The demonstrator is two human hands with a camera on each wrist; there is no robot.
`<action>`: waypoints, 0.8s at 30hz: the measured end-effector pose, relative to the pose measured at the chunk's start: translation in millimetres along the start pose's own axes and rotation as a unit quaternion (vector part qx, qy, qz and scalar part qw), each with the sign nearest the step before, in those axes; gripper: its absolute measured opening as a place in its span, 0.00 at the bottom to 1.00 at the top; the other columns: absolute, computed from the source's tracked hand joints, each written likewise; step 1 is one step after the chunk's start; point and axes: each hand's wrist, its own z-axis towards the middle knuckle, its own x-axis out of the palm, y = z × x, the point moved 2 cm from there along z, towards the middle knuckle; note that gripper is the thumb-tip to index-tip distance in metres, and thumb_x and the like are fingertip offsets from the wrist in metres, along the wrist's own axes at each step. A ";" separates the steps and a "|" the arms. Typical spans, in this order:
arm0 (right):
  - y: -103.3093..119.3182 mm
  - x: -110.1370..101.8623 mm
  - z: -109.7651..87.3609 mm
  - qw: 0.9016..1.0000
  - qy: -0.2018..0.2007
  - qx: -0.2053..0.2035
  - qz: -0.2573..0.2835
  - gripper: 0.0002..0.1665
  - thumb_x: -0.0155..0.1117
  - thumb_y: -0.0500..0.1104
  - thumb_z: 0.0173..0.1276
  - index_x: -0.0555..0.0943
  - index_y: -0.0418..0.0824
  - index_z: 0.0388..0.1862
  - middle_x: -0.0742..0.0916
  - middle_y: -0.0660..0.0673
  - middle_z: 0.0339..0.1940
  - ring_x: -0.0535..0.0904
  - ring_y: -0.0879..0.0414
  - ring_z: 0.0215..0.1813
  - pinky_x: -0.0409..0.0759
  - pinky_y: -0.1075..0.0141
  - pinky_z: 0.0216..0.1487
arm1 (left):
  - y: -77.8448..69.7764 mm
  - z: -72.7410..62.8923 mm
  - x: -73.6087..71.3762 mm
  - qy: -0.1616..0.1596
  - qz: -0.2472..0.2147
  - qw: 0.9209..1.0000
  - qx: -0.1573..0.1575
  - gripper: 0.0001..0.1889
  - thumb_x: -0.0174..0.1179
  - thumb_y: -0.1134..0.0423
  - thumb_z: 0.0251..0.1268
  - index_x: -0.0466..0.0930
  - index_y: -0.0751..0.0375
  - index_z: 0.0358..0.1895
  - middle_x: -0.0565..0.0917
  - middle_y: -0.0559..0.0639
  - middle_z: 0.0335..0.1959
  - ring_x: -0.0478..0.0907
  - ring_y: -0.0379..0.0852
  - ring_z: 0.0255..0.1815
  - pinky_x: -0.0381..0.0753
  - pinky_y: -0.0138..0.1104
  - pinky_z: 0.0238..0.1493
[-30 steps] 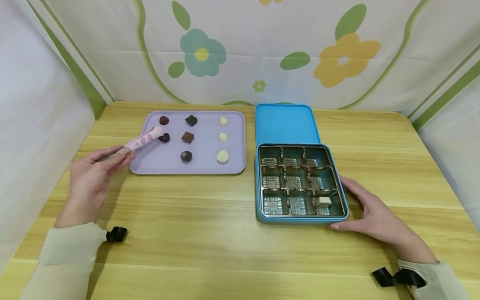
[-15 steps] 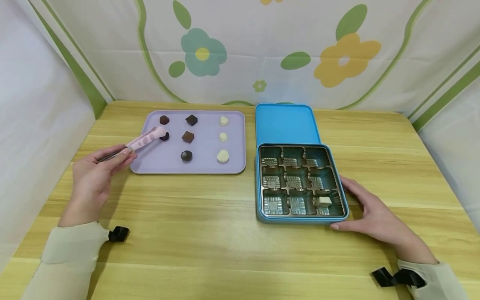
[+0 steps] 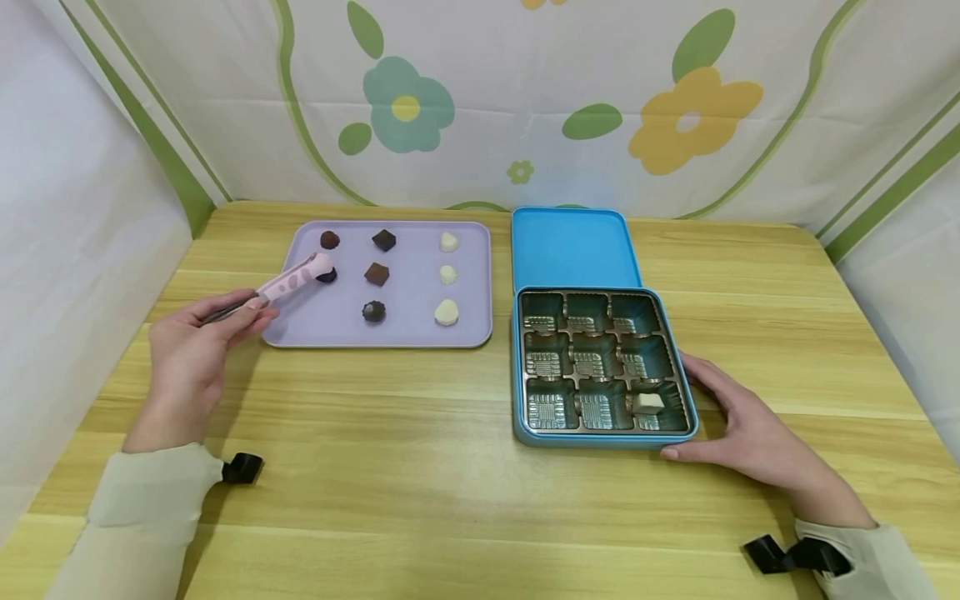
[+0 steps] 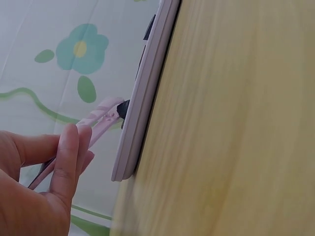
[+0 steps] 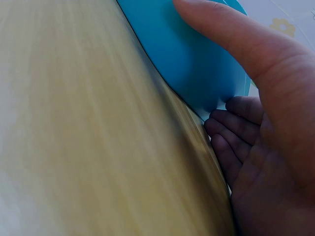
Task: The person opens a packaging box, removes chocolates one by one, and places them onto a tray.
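My left hand [image 3: 197, 346] pinches pink tongs [image 3: 294, 277] between thumb and fingers. Their tips meet a dark chocolate [image 3: 327, 276] in the left column of the lilac tray [image 3: 411, 292]; in the left wrist view the tips sit at this chocolate [image 4: 123, 109], close to the tray. Whether they squeeze it I cannot tell. At the front right corner of a blue tin box [image 3: 600, 441], my right hand [image 3: 753, 429] rests with its thumb along the front and its extended fingers against the right side. One white chocolate [image 3: 647, 404] lies in the box's front right compartment.
Several other chocolates share the tray: a reddish-brown one [image 3: 329, 240], a dark square [image 3: 384, 240], a brown square [image 3: 377, 273], a round dark one [image 3: 373, 312] and a white column [image 3: 447, 274]. The blue lid [image 3: 573, 246] lies behind the box. A flowered curtain [image 3: 480, 108] closes the back.
My left hand has shifted slightly right with the tongs, and their tips now cover more of the dark chocolate. The right hand and the tin box stay where they were.
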 end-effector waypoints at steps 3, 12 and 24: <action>0.7 -0.9 1.7 1.000 0.000 -0.003 0.001 0.74 0.93 0.43 0.49 0.58 0.63 0.89 0.70 0.37 0.85 0.57 0.82 0.77 0.52 0.91 0.70 | -0.5 -0.5 1.3 -0.001 -0.003 1.000 0.008 0.11 0.70 0.82 0.64 0.92 0.70 0.47 0.94 0.57 0.37 0.95 0.49 0.32 0.92 0.33 0.44; -0.8 2.5 -3.8 1.000 0.003 -0.006 0.014 0.73 0.93 0.42 0.50 0.59 0.61 0.89 0.71 0.41 0.83 0.58 0.82 0.77 0.54 0.92 0.69 | 1.9 -4.3 -1.4 -0.007 0.029 0.999 -0.019 0.12 0.73 0.78 0.64 0.92 0.66 0.48 0.93 0.53 0.40 0.95 0.47 0.35 0.92 0.31 0.47; -1.0 2.2 -1.4 1.000 -0.002 -0.006 0.014 0.73 0.93 0.42 0.48 0.59 0.61 0.88 0.71 0.56 0.82 0.59 0.83 0.76 0.54 0.92 0.68 | 0.3 -6.6 2.9 -0.029 0.078 0.996 -0.011 0.09 0.75 0.73 0.65 0.92 0.60 0.46 0.92 0.48 0.41 0.94 0.44 0.33 0.92 0.30 0.46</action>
